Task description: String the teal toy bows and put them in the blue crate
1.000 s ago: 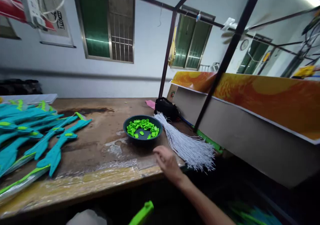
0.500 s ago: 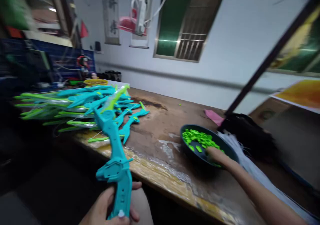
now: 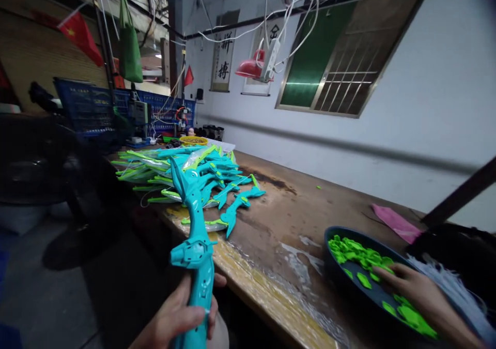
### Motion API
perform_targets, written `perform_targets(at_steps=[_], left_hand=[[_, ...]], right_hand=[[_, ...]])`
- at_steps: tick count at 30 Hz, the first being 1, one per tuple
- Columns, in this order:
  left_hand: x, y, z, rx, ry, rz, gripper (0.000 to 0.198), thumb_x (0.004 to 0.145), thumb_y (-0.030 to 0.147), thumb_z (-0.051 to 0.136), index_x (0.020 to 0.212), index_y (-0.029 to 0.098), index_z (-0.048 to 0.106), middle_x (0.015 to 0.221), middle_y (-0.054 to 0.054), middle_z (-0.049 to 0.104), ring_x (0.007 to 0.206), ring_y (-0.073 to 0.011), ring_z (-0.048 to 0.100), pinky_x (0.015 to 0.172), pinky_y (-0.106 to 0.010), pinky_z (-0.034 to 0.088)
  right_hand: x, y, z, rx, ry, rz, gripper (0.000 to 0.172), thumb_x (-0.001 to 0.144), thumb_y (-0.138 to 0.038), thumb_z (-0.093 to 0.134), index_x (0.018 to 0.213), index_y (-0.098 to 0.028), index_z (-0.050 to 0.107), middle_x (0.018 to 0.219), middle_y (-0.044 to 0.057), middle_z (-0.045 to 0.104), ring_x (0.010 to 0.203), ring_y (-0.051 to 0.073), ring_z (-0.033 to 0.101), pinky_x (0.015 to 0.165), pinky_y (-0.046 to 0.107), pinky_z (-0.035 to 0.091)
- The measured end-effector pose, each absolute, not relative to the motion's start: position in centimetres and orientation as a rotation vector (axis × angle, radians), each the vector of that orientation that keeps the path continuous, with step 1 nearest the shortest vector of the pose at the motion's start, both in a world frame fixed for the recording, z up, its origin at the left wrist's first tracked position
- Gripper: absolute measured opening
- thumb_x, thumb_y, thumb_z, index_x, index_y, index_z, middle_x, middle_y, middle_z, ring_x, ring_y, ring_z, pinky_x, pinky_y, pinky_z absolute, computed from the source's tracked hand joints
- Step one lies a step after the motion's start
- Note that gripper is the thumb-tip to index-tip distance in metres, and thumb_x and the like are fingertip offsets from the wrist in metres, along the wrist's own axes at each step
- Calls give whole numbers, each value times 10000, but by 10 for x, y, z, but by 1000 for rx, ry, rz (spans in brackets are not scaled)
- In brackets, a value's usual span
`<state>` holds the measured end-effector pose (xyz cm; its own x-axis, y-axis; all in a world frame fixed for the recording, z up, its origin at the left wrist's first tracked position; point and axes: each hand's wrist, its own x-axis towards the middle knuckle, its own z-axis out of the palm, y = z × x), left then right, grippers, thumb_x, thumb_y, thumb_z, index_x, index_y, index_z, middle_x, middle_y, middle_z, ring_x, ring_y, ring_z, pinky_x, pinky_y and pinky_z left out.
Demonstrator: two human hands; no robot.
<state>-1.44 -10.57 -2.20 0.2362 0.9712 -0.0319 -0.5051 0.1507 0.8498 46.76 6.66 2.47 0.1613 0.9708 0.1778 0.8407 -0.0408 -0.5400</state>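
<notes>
My left hand (image 3: 186, 313) is wrapped round the lower grip of a teal plastic toy bow (image 3: 197, 256), which stands roughly upright in front of the table edge. On the right, my right hand (image 3: 416, 287) reaches into a dark round basin (image 3: 335, 282). Its fingertips are pinched at a small bright green plastic piece (image 3: 375, 276), partly hidden by the fingers. More loose green pieces (image 3: 356, 251) lie heaped at the basin's far side, with others under and beside the hand.
A pile of teal and green toy bows (image 3: 155, 176) covers the table's left part. White strings (image 3: 449, 276) lie right of the basin, by a pink cloth (image 3: 395, 222). A yellow basin (image 3: 194, 140) stands behind the pile. A red lamp (image 3: 251, 67) hangs above the table.
The view has swung left and steadied, so table and basin appear farther right. My right hand is still in the basin, its fingers at the green pieces. My left hand keeps its hold on the bow.
</notes>
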Motion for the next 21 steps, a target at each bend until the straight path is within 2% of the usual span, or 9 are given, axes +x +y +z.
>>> perform_targets(at_steps=[2, 4, 8, 11, 14, 16, 19, 21], left_hand=[[-15, -105, -17, 646, 654, 1206, 671, 834, 631, 650, 1312, 160, 619, 886, -83, 654, 766, -201, 588, 680, -294, 443], [-14, -100, -13, 532, 664, 1202, 707, 852, 709, 562, 1236, 126, 678, 827, -90, 668, 733, -191, 589, 703, -290, 467], [-7, -91, -4, 591, 835, 1213, 688, 853, 717, 548, 1134, 112, 715, 688, -74, 671, 619, -169, 571, 596, -252, 456], [-6, -93, 5, 742, 1018, 1197, 692, 863, 728, 517, 1149, 124, 696, 707, -77, 699, 589, -161, 565, 529, -238, 426], [-10, -96, 5, 887, 1119, 1207, 655, 861, 737, 510, 1072, 149, 708, 685, -59, 699, 591, -161, 574, 544, -237, 447], [-11, -96, 0, 952, 1142, 1214, 622, 859, 723, 535, 1029, 153, 714, 694, -55, 711, 616, -174, 605, 600, -252, 490], [-9, -92, -8, 882, 1125, 1273, 620, 806, 691, 648, 1105, 152, 711, 822, -79, 771, 748, -238, 693, 726, -308, 554], [-5, -89, -11, 788, 1096, 1313, 705, 733, 672, 738, 1210, 156, 680, 940, -99, 788, 824, -288, 727, 767, -354, 578]], right_hand=[[421, 56, 35, -1731, -1680, 559, 367, 614, -608, 651, 599, -243, 631, 561, 115, 650, 541, 271, 631, 558, 379, 492], [367, 42, 41, -1540, -1682, 749, 420, 605, -613, 701, 710, -210, 643, 625, 68, 651, 595, 231, 620, 609, 347, 501], [259, 9, 44, -1194, -1713, 1089, 522, 709, -625, 697, 965, -170, 694, 667, 12, 641, 574, 167, 601, 634, 309, 514], [204, -17, 44, -807, -1556, 1427, 514, 722, -507, 810, 1103, -184, 686, 668, -18, 637, 547, 125, 578, 583, 255, 483], [176, -35, 43, -589, -1370, 1657, 395, 713, -351, 887, 1024, -184, 711, 687, -10, 674, 559, 97, 581, 572, 211, 453], [167, -41, 43, -521, -1302, 1778, 290, 755, -339, 864, 928, -165, 709, 712, 25, 699, 591, 130, 632, 601, 245, 481], [159, -45, 43, -503, -1253, 1818, 285, 783, -377, 838, 880, -164, 675, 652, 33, 680, 568, 186, 659, 591, 313, 517], [156, -45, 44, -601, -1239, 1747, 310, 750, -376, 866, 872, -171, 667, 636, 23, 668, 562, 174, 637, 569, 300, 520]])
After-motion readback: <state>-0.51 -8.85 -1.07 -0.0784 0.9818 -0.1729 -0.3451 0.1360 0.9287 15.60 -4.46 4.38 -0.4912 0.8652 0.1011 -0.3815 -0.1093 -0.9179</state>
